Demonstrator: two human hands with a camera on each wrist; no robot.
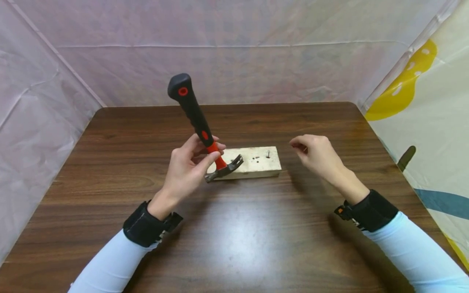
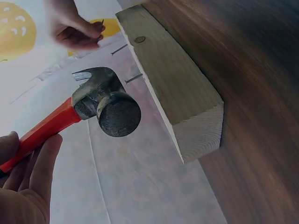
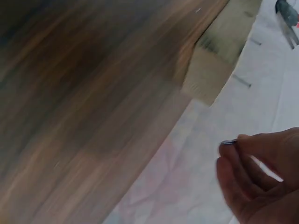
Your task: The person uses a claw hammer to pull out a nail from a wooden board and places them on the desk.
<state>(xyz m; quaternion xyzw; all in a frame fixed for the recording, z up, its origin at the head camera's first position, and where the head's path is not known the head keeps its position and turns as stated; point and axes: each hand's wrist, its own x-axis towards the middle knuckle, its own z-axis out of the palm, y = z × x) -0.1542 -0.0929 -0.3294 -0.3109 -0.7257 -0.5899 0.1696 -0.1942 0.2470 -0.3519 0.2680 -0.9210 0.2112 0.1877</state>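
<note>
My left hand grips a claw hammer by the red part of its handle, just behind the head. The black grip points up, and the metal head hangs low over the left end of a pale wooden block. Two nails stand partly sunk in the block's top, one nail farther from the hammer than the other nail. Right of the block, my right hand is raised, pinching a small nail between thumb and forefinger.
The block lies on a brown wood-grain table. Dark marks or holes dot its top. Pale sheeting hangs behind the table, with a patterned sheet on the right. Both wrists wear black straps.
</note>
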